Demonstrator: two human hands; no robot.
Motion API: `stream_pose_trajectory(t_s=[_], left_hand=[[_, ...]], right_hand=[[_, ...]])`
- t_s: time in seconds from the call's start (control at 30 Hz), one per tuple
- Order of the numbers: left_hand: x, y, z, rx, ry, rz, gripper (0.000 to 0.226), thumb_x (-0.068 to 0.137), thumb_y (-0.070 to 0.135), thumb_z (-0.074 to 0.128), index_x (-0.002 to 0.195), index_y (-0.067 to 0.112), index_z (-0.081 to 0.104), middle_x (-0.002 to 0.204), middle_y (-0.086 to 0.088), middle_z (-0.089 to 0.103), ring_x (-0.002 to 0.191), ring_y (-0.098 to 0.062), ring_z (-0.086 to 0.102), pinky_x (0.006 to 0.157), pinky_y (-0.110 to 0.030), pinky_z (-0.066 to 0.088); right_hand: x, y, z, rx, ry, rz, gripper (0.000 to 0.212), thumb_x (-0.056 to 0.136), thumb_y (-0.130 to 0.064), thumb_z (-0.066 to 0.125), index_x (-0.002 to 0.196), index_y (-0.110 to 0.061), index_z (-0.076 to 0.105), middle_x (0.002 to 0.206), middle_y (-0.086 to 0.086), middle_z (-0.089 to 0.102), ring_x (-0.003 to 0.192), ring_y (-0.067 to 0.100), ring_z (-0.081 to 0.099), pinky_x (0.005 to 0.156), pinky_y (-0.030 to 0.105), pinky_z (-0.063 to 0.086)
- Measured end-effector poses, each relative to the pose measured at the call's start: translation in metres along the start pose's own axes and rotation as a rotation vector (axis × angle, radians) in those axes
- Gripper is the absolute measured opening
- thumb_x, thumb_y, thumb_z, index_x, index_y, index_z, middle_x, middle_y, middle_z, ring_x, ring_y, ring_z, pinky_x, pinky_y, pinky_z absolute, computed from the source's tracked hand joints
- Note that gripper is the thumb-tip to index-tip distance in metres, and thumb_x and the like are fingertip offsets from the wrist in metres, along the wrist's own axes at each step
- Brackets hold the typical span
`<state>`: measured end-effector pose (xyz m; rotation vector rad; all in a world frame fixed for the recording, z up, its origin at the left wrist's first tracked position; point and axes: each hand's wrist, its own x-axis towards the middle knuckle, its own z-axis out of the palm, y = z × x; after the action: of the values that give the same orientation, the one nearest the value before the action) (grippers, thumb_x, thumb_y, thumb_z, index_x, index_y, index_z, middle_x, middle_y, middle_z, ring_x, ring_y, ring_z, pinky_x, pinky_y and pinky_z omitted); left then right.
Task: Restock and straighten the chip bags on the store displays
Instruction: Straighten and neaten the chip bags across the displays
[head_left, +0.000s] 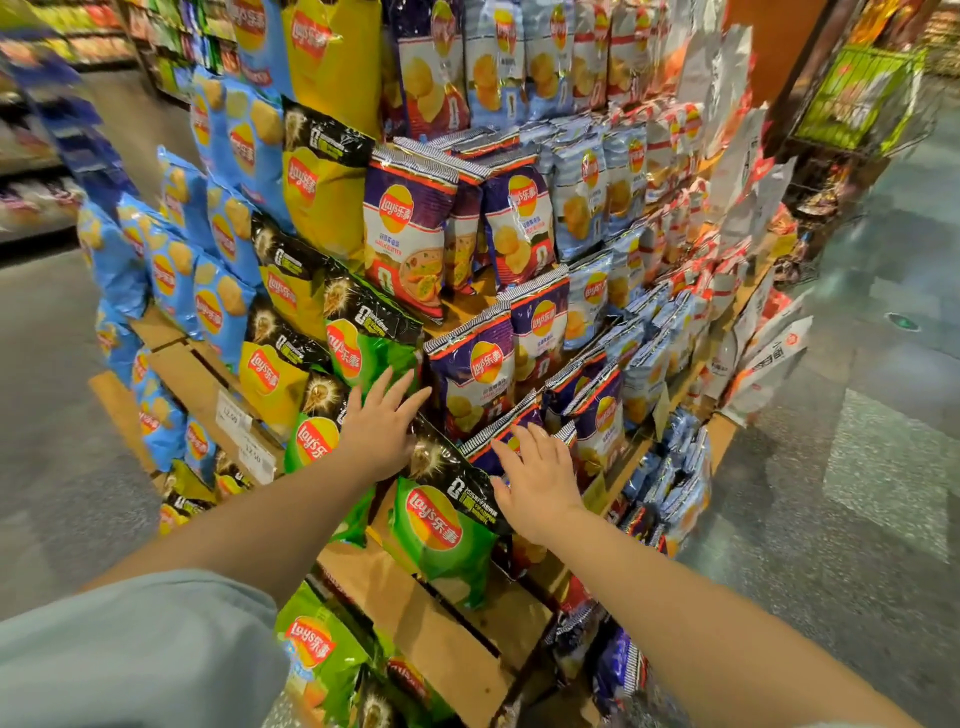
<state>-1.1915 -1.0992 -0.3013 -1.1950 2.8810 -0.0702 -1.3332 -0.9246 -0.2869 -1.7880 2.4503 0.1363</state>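
Head view, display: a stepped cardboard display (415, 618) stands in a store aisle, with chip bags leaning in rows on its tiers.
Head view, green bag: a green chip bag (447, 525) with a black top band leans on a lower tier near the display's corner, between the two hands.
Head view, left hand: the left hand (382, 431) lies flat with straight, spread fingers (402, 387); the palm rests at the left end of the green bag's black top band, and the fingertips reach onto a second green bag (363, 348) one tier up. It grips nothing.
Head view, right hand: the right hand (537, 478) is spread with relaxed, straight fingers (509, 454); it rests against the right end of the green bag's top band and over the purple bags (597, 415) just beside it. It holds nothing.
Head view, neighbouring stock: yellow bags (317, 192) with black tops stand above the green ones; blue bags (228, 150) fill the left face; pale blue bags (587, 202) and red-and-white bags (675, 135) run along the right face.
Head view, price tags: two white price tags (244, 431) sit on the cardboard edge left of the left hand.
Head view, person: a grey sleeve (130, 649) covers the left upper arm; both forearms are bare.
Head view, floor: a grey tiled floor (857, 467) lies to the right of the display.
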Motion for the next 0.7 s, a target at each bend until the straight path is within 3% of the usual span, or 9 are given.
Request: stream_pose_trajectory(t_s=[0.07, 0.2, 0.3, 0.53, 0.7], left_hand=[[-0.012, -0.006, -0.005, 0.01, -0.001, -0.068, 0.07, 0.095, 0.041, 0.046, 0.151, 0.036, 0.004, 0.16, 0.004, -0.006, 0.147, -0.021, -0.011, 0.116, -0.05, -0.005], [-0.043, -0.017, -0.006, -0.022, -0.081, -0.26, 0.07, 0.095, 0.037, 0.047, 0.152, 0.033, 0.004, 0.16, 0.004, -0.009, 0.146, -0.023, -0.011, 0.116, -0.052, 0.0], [-0.071, -0.022, 0.001, -0.041, -0.173, -0.421, 0.071, 0.096, 0.038, 0.046, 0.152, 0.03, 0.002, 0.16, 0.002, -0.011, 0.146, -0.026, -0.01, 0.117, -0.054, 0.004], [-0.106, -0.019, 0.011, -0.012, -0.263, -0.523, 0.072, 0.094, 0.037, 0.047, 0.151, 0.033, 0.003, 0.16, 0.0, -0.01, 0.147, -0.025, -0.007, 0.116, -0.057, 0.0], [-0.09, 0.0, 0.006, -0.006, -0.285, -0.474, 0.058, 0.095, 0.037, 0.046, 0.148, 0.029, 0.027, 0.159, -0.003, 0.008, 0.147, -0.026, 0.0, 0.115, -0.056, 0.004]], right_hand=[[0.006, -0.004, -0.002, -0.014, 0.004, -0.064, 0.055, 0.101, -0.04, 0.028, 0.151, -0.02, 0.016, 0.158, 0.006, 0.009, 0.145, 0.025, 0.001, 0.117, 0.044, 0.002], [0.017, -0.015, -0.004, -0.149, -0.05, -0.1, 0.047, 0.099, -0.04, 0.035, 0.138, -0.013, 0.037, 0.139, 0.009, 0.043, 0.129, 0.028, 0.034, 0.103, 0.041, 0.031], [0.021, -0.018, -0.002, -0.201, -0.152, -0.101, 0.038, 0.099, -0.034, 0.037, 0.127, -0.012, 0.051, 0.131, 0.008, 0.052, 0.124, 0.027, 0.041, 0.098, 0.038, 0.035], [0.015, -0.013, 0.01, -0.108, -0.192, -0.129, 0.039, 0.091, -0.012, 0.051, 0.128, -0.009, 0.04, 0.128, 0.01, 0.052, 0.121, 0.028, 0.048, 0.09, 0.036, 0.043], [0.013, -0.01, 0.011, 0.032, -0.192, -0.142, 0.05, 0.089, -0.003, 0.051, 0.135, -0.013, 0.034, 0.125, 0.01, 0.055, 0.115, 0.03, 0.053, 0.085, 0.038, 0.046]])
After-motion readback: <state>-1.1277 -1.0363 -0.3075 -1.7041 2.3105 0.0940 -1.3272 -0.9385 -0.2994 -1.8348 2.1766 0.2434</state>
